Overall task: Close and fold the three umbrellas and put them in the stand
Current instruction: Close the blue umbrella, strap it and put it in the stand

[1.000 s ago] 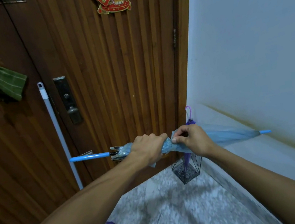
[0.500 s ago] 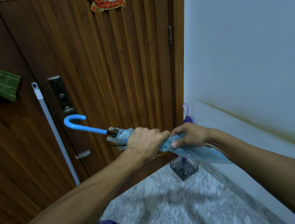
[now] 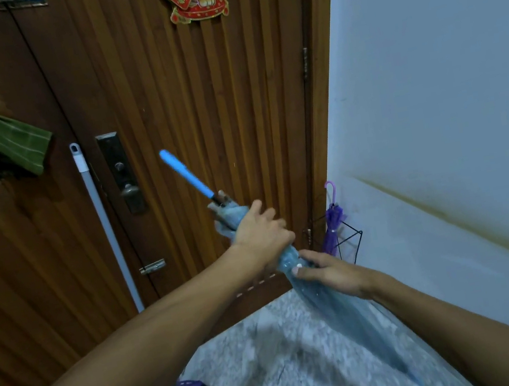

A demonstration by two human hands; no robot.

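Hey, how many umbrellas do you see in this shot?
2. The blue umbrella is gripped in both hands, handle up toward the door. The purple umbrella stands in the wire stand in the corner. A third may be out of view.

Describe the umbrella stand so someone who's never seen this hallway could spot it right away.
Find the corner where the wooden door meets the pale wall. On the floor there stands the stand, a black wire frame just beyond the right hand. It alone holds a purple umbrella with a hooked handle; the blue umbrella is in the person's hands.
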